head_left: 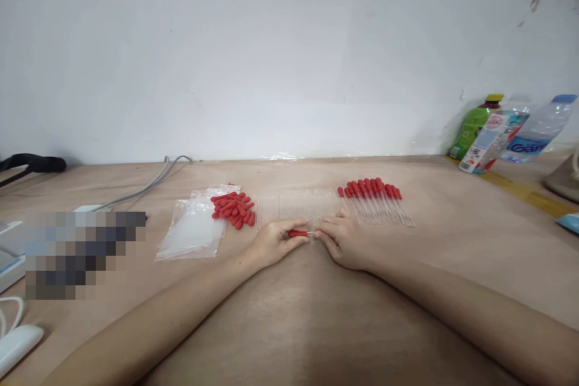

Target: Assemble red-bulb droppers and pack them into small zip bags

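Note:
Between the fingers of my left hand point(275, 244) lies a red rubber dropper bulb point(297, 233), pinched near its middle. My right hand point(344, 240) is closed on a thin clear glass tube point(310, 233), whose end meets the bulb's mouth; how deep it sits inside I cannot tell. Behind my hands is a row of bare glass tubes point(283, 205). Left of them, loose red bulbs point(235, 208) are heaped partly on clear plastic bags point(192, 232). To the right lie several droppers with bulbs fitted point(375, 193), side by side.
At the back right stand a green bottle point(474, 126), a carton point(493, 142) and a clear water bottle point(538, 132). Brown tape point(520, 190) runs along the wooden tabletop point(280, 325). On the left are a grey cable point(136, 190) and a white mouse point(20, 344). A wall rises behind.

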Demonstrator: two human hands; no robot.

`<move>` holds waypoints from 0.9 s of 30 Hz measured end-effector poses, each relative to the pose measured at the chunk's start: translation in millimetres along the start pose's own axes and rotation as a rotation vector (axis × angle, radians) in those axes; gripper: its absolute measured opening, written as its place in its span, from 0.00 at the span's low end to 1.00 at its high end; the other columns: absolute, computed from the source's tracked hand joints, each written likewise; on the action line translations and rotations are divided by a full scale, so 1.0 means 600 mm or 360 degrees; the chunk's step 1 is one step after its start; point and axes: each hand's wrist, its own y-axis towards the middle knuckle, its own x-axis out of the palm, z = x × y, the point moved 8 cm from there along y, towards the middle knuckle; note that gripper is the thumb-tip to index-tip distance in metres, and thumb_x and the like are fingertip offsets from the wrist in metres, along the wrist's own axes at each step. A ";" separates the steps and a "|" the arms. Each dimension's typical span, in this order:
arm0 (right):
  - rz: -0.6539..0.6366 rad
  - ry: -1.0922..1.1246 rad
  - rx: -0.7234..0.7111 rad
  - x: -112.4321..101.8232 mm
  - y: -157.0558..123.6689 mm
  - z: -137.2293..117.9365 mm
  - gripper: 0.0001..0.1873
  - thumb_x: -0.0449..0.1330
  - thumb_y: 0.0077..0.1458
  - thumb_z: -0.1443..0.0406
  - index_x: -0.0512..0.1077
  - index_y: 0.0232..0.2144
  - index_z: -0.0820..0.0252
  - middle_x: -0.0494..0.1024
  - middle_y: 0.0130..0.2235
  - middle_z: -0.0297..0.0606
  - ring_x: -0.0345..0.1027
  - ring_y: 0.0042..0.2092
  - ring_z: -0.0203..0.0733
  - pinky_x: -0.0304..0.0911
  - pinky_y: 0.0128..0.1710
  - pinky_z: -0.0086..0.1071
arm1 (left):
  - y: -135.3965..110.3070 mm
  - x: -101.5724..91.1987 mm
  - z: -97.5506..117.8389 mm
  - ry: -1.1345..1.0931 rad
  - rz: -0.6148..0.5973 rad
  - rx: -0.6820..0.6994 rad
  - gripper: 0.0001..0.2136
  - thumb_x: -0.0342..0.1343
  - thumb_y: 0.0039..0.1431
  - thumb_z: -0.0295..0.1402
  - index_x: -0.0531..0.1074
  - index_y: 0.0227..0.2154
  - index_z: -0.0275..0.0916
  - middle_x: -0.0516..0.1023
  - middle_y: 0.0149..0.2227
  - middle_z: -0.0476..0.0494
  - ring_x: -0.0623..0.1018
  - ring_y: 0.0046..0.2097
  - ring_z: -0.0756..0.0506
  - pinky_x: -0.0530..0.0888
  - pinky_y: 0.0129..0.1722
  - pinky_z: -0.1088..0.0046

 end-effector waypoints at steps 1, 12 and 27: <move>-0.0009 0.0017 0.0018 0.000 0.001 0.000 0.14 0.45 0.58 0.66 0.67 0.26 0.62 0.71 0.26 0.34 0.61 0.28 0.34 0.46 0.34 0.31 | 0.000 0.000 0.001 0.0018 0.0012 0.0013 0.17 0.56 0.51 0.34 0.69 0.44 0.36 0.78 0.37 0.43 0.78 0.36 0.47 0.75 0.39 0.70; 0.0065 -0.0123 0.0332 -0.047 -0.003 0.049 0.10 0.50 0.54 0.64 0.72 0.30 0.57 0.75 0.31 0.35 0.65 0.35 0.38 0.48 0.38 0.33 | -0.001 -0.033 0.024 0.0729 0.0151 0.0280 0.19 0.54 0.52 0.39 0.67 0.47 0.39 0.69 0.50 0.40 0.66 0.53 0.42 0.64 0.52 0.60; -0.0228 -0.0739 0.1327 -0.061 -0.004 0.191 0.16 0.47 0.49 0.63 0.72 0.22 0.62 0.73 0.26 0.44 0.66 0.32 0.46 0.48 0.33 0.38 | 0.008 0.005 -0.023 0.0863 -0.0501 0.0035 0.24 0.39 0.59 0.46 0.52 0.57 0.46 0.50 0.61 0.42 0.49 0.62 0.42 0.47 0.58 0.57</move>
